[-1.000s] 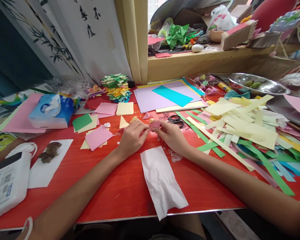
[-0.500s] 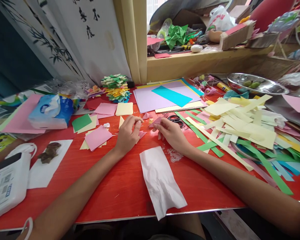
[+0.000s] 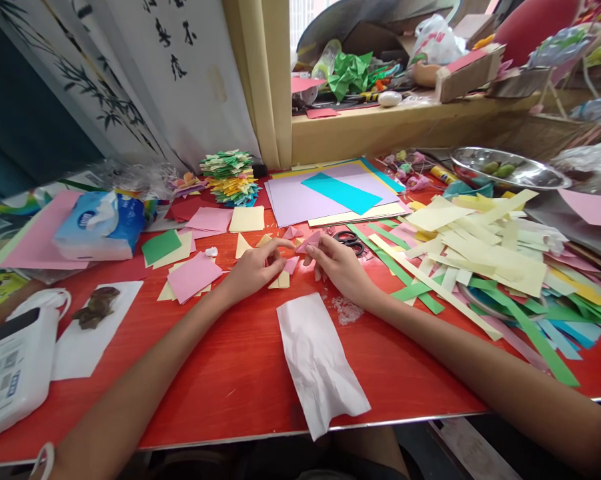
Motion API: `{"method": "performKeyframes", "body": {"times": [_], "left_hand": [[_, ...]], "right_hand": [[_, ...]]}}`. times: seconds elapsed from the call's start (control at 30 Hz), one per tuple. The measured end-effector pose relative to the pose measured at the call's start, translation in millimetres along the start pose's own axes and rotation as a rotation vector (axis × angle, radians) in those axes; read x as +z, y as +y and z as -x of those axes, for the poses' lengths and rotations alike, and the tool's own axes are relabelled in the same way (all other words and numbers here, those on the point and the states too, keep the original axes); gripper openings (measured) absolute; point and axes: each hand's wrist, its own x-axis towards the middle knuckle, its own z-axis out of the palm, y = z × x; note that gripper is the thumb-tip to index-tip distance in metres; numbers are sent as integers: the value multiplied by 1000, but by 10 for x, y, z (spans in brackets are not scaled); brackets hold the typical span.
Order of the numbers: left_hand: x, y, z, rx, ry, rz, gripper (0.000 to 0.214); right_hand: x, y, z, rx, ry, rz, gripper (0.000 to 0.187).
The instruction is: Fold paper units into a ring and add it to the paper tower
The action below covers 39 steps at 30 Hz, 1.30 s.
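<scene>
My right hand (image 3: 341, 268) pinches a small folded pink paper triangle (image 3: 309, 242) between thumb and fingers, just above the red table. My left hand (image 3: 258, 268) is close by on the left, its index finger stretched toward that triangle and its thumb apart, with nothing seen in it. Under the left fingertips lie another pink folded piece (image 3: 291, 265) and a cream folded piece (image 3: 280, 280). Behind the hands rest a pink folded piece (image 3: 293, 232) and a cream triangle (image 3: 243, 245). Black-handled scissors (image 3: 350, 241) lie just beyond my right hand.
A crumpled white paper (image 3: 323, 363) lies in front of the hands. Cut paper strips (image 3: 485, 247) pile up at the right, below a metal bowl (image 3: 510, 175). Pink paper squares (image 3: 194, 277), a tissue pack (image 3: 100, 227) and a white box (image 3: 15, 367) are at the left.
My left hand has opened from a curled pose, its index finger now reaching toward the pink triangle, and has uncovered the folded pieces beneath. My right hand keeps its hold.
</scene>
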Motion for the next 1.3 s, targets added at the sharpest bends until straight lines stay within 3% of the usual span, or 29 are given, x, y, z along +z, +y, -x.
{"method": "performKeyframes", "body": {"times": [0.23, 0.37, 0.53, 0.67, 0.77, 0.93, 1.13, 1.3], "left_hand": [[75, 105, -42, -196, 123, 638, 36], [138, 133, -38, -280, 181, 778, 39], [172, 135, -25, -297, 170, 766, 40], [153, 117, -15, -188, 175, 711, 43], [136, 107, -6, -85, 160, 513, 42], [129, 100, -2, -34, 216, 236, 16], [132, 84, -12, -158, 229, 461, 22], [146, 81, -15, -273, 230, 604, 24]], "right_hand": [[-9, 12, -38, 13, -41, -192, 25], [-10, -15, -62, 59, -104, -341, 25], [-26, -20, -82, 141, -134, -386, 26], [-45, 16, -100, 215, -85, -504, 24], [-46, 12, -101, 252, -98, -603, 23], [-41, -8, -84, 272, -186, -665, 20], [-34, 25, -85, 186, -55, -586, 27], [-16, 33, -78, 132, -30, -433, 28]]}}
